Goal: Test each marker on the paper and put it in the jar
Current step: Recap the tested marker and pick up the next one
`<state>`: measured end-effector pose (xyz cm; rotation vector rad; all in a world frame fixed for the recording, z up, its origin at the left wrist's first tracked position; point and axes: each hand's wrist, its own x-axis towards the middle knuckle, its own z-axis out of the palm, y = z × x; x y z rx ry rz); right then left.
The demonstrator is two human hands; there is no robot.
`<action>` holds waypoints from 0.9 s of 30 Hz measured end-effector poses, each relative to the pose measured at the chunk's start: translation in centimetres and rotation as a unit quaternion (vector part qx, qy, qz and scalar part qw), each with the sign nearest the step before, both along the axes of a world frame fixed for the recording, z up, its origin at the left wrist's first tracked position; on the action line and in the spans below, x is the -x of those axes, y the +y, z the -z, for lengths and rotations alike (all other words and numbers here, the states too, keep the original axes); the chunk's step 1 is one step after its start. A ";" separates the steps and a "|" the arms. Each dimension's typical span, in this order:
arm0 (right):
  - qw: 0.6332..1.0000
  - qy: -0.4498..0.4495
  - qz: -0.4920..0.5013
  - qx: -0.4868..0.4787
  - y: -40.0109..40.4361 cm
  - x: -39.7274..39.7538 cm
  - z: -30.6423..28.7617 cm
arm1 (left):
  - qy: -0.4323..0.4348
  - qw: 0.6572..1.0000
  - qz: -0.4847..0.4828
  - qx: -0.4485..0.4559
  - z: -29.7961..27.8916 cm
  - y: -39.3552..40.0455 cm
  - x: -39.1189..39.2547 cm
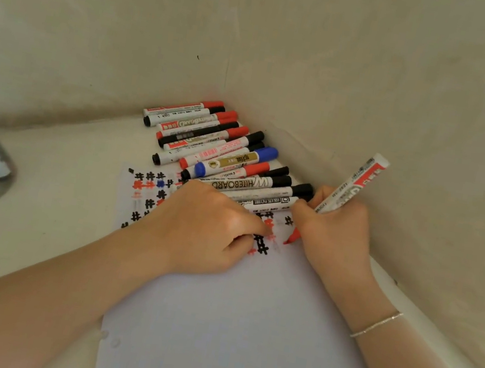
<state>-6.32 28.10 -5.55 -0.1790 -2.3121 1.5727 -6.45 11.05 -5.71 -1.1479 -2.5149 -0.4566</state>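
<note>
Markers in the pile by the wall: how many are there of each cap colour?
Red caps: 4
Black caps: 7
Blue cap: 1
Total: 12 in view; the right hand may hide more.

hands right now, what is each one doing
Left hand: curled shut, pressing on the paper; whether it holds anything cannot be told.
Right hand: closed on a red marker, tip at the paper.
</note>
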 end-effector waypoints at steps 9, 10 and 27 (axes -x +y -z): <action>0.999 0.014 -0.012 -0.036 -0.2 -0.2 0.0 | -0.003 1.000 0.003 0.004 -0.1 0.1 0.0; 0.999 0.015 -0.009 -0.035 -0.1 -0.1 0.0 | -0.005 1.000 0.003 0.006 -0.1 0.0 -0.1; 1.000 0.011 -0.017 -0.001 0.0 -0.3 -0.3 | -0.010 1.000 0.001 0.006 -0.2 0.1 -0.1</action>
